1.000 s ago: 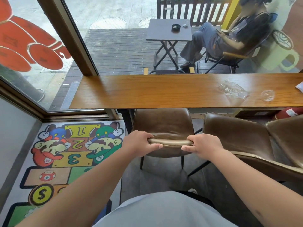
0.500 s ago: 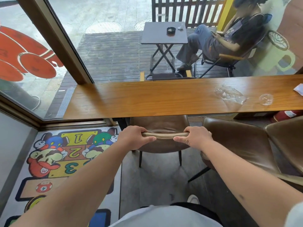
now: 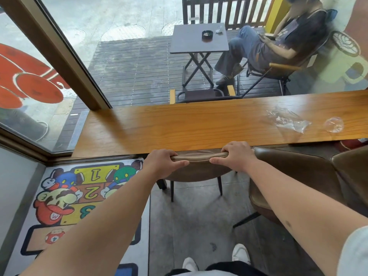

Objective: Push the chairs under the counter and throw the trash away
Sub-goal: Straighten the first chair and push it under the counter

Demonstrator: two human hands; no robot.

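Note:
A brown leather chair (image 3: 196,172) stands tucked under the long wooden counter (image 3: 179,128), only the top of its backrest and its rear legs showing. My left hand (image 3: 162,163) and my right hand (image 3: 237,156) both grip the top edge of that backrest, right at the counter's front edge. On the counter to the right lie a crumpled clear plastic wrapper (image 3: 286,120) and a small clear plastic lid (image 3: 334,124). A second brown chair (image 3: 294,176) stands pulled out to the right, and a third chair (image 3: 352,170) shows at the right edge.
A cartoon hopscotch mat (image 3: 65,198) covers the floor at left beside grey concrete. Behind the counter is a glass window; outside are a folding table (image 3: 199,39) and a seated person (image 3: 272,46). A red object (image 3: 350,143) lies under the counter at right. My white shoes (image 3: 241,253) show below.
Both hands have pushed the chair forward, and its seat and most of its backrest have slid out of sight under the counter. I have stepped closer to the counter.

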